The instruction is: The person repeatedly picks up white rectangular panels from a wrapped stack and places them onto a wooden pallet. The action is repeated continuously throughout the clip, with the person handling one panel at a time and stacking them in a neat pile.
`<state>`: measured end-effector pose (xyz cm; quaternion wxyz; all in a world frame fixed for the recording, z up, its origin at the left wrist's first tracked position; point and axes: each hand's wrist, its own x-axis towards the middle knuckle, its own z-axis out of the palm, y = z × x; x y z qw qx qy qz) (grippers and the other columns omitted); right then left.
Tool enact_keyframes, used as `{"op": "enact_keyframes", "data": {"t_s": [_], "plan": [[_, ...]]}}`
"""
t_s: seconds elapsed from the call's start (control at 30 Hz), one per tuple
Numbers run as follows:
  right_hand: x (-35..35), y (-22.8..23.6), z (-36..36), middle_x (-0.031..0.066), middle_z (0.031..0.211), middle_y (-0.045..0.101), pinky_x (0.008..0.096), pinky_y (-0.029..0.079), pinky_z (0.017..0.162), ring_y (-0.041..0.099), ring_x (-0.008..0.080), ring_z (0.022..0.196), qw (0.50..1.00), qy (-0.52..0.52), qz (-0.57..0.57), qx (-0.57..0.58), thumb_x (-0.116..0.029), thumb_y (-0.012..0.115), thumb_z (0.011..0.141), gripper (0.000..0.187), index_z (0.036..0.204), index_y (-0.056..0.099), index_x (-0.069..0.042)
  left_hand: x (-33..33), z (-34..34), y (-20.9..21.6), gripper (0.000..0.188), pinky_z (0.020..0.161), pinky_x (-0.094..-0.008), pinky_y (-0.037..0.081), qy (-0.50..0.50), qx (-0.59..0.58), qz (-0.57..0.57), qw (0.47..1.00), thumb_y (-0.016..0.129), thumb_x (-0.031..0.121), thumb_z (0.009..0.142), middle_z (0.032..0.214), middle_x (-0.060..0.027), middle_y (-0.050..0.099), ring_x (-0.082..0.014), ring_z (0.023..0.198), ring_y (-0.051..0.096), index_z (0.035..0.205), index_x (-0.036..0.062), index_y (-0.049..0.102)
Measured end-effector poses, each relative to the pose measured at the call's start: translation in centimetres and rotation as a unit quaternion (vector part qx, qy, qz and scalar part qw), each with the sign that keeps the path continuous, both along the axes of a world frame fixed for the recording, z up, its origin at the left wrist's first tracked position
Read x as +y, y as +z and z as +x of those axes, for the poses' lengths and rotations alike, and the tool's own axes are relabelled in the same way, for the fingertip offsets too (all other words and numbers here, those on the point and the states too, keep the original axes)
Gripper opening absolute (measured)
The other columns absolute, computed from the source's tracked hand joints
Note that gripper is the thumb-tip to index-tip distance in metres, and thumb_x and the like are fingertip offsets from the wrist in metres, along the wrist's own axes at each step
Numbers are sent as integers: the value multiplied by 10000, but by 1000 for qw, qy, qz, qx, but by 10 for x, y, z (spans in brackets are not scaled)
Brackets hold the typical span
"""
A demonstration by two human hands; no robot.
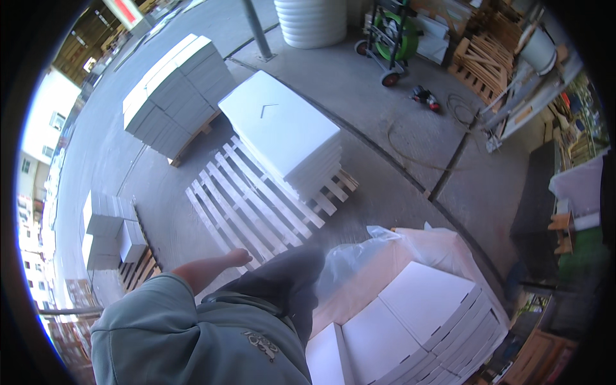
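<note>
My left hand (239,257) hangs out beside my body, above the near end of a slatted wooden pallet (221,192). It is small in the picture and its fingers are hidden, so its grip does not show. On the pallet's right part stands a stack of flat white cartons (282,122), with a dark angled mark on the top one. My right hand is out of view. Close on my right is a large box (372,282) lined with clear plastic film (359,260). Flat white cartons (427,301) lie stacked in rows inside it.
Beyond the pallet, another loaded pallet of white cartons (176,83) stands at the far left. A smaller carton load (106,224) sits at the left. A wheeled strapping cart (391,38), a red-and-black tool (425,98) and wooden crates (481,67) are at the far right. A post (255,29) rises ahead.
</note>
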<state>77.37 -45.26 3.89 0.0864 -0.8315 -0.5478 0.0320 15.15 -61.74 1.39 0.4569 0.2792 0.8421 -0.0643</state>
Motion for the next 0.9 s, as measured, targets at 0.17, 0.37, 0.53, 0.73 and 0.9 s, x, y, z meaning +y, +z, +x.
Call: {"op": "enact_keyframes", "data": {"t_s": [0.17,0.37,0.53,0.73,0.9], "plan": [[15,-8,-23,175,1034,607,408,497,816,586,327,959,997,72,0,7,-258,581,924,348,1097,559,42,-12,-37,9,472,880,-483,461,42,32,40,998,444,386,895,1041,-250,636,-406,1015,594,988,-30,646],[31,-33,-35,148,1004,613,396,505,790,588,308,933,970,242,11,-4,-262,587,929,315,1070,571,19,-4,-106,21,453,857,-496,468,103,86,60,989,477,378,886,994,-243,648,-412,967,608,953,-28,667],[105,-62,-188,197,991,590,420,534,756,614,321,900,888,261,-247,286,-332,459,958,438,1155,516,55,7,-197,13,463,884,-478,474,153,114,99,977,471,386,864,1050,-239,645,-399,1008,608,974,-17,670],[185,-79,-536,192,1054,612,382,524,755,627,296,925,803,170,-316,475,-503,473,935,616,1161,531,66,70,-374,18,443,854,-481,481,255,132,105,952,523,413,880,1072,-232,637,-393,1036,597,1005,7,649],[224,-91,-738,228,1183,542,412,499,821,575,317,1042,816,189,-303,455,-604,443,911,761,1271,474,66,138,-537,12,453,954,-468,435,359,224,174,889,462,379,913,1196,-226,555,-388,1137,527,1095,-19,576]]}}
